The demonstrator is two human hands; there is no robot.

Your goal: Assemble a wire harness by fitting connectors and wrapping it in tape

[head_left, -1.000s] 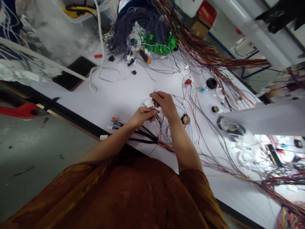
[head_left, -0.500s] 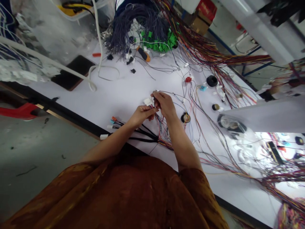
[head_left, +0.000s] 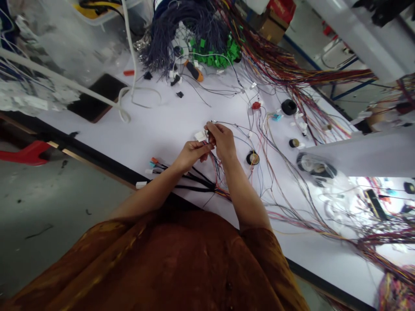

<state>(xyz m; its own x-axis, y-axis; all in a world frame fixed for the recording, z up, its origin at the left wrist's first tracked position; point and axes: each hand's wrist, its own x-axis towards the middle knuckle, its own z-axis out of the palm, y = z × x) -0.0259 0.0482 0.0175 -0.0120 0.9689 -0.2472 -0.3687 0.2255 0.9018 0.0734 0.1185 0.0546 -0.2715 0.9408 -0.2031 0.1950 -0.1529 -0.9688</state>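
Observation:
A white connector housing with thin coloured wires running out of it is in front of me, above the white table. Closed around its wire end is my left hand. My right hand pinches a thin dark wire right beside the housing; its fingertips hide where wire and housing meet. Below both hands, the coloured wires join a harness whose black-sleeved branches pass under my left forearm and end in small orange, blue and white connectors.
Beyond the hands lie an orange-black screwdriver and a pile of green connectors on grey wires. Rolls of black tape and loose wires cover the right side. A dark flat phone-like slab and a white cable lie left.
Both hands stay at the connector with almost the same grip. The whole view has shifted slightly; only tiny finger movement shows.

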